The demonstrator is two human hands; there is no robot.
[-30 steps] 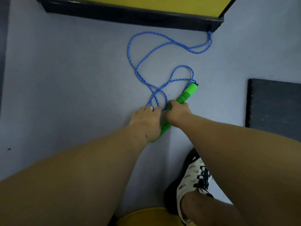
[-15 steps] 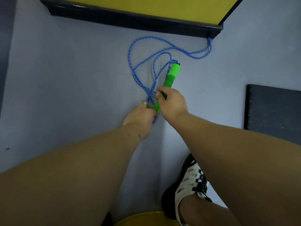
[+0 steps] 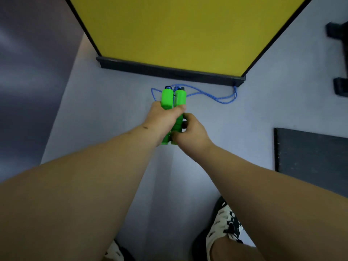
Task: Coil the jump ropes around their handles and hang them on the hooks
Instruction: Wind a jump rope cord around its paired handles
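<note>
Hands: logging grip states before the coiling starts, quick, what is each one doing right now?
Left hand: closed around both green handles, held side by side.
Right hand: fingers curled on the handles' lower ends.

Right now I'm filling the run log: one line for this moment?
stage: handles paired | left hand: grips both green handles | right hand: grips lower ends | blue rope: uncoiled on floor

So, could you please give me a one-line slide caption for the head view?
Both hands hold two green handles together, blue rope trailing uncoiled on the floor.
</note>
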